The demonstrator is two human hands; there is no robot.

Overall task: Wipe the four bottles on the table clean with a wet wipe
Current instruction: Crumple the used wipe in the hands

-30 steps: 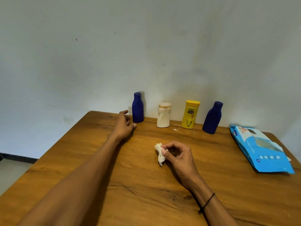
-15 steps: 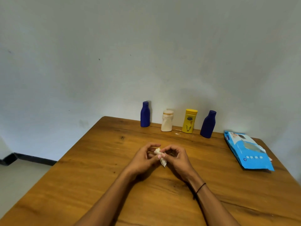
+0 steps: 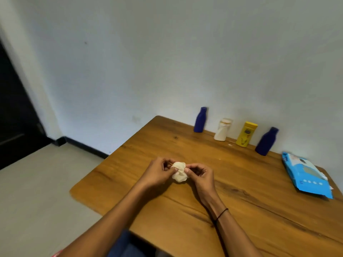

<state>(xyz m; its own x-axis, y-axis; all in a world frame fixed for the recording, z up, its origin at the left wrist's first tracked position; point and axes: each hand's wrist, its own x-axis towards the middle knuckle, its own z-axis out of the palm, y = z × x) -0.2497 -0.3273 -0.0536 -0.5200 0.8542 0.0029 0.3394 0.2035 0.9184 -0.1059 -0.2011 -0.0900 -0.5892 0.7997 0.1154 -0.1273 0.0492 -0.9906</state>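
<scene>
My left hand (image 3: 157,173) and right hand (image 3: 201,175) both pinch the crumpled wet wipe (image 3: 179,172) between curled fingers, just above the bench (image 3: 241,201). The four bottles (image 3: 222,129) stand upright along the far edge, well apart from my hands.

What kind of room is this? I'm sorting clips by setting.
Probably a plain room in a home, not a workshop: a wooden table pushed against a bare painted wall, toiletry-style bottles such as the yellow bottle, a blue wet-wipe pack, and a tiled floor.

Bare forearms, no sleeves; thin black band (image 3: 221,213) round right wrist, well behind the fingers; dark blue trousers (image 3: 128,245) below.
</scene>
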